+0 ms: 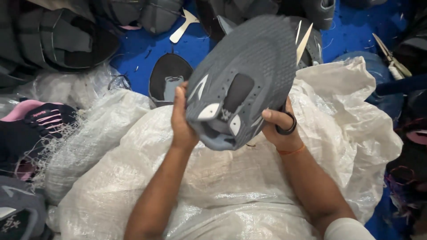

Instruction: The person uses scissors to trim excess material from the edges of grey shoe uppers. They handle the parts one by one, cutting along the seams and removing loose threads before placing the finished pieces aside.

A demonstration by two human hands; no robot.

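Both hands are holding up a grey knitted shoe upper (249, 75) above a large white woven plastic sack (231, 186) that is lying across the person's lap area. The left hand (181, 119) is gripping the upper's left edge, fingers curled around behind the fabric. The right hand (281, 126) is clasping the right edge with the thumb pressing on the front; a black ring (287, 129) is sitting on that hand and an orange thread band (291, 151) is circling the wrist. The upper is showing white pointed patches and a small white emblem near its lower end, with a darker grey tongue panel in the middle. More grey uppers (62, 40) are piling up at the top left on the blue surface (138, 53). A black and pink upper (42, 118) is lying at the far left, and scissors (391, 58) are resting at the upper right.
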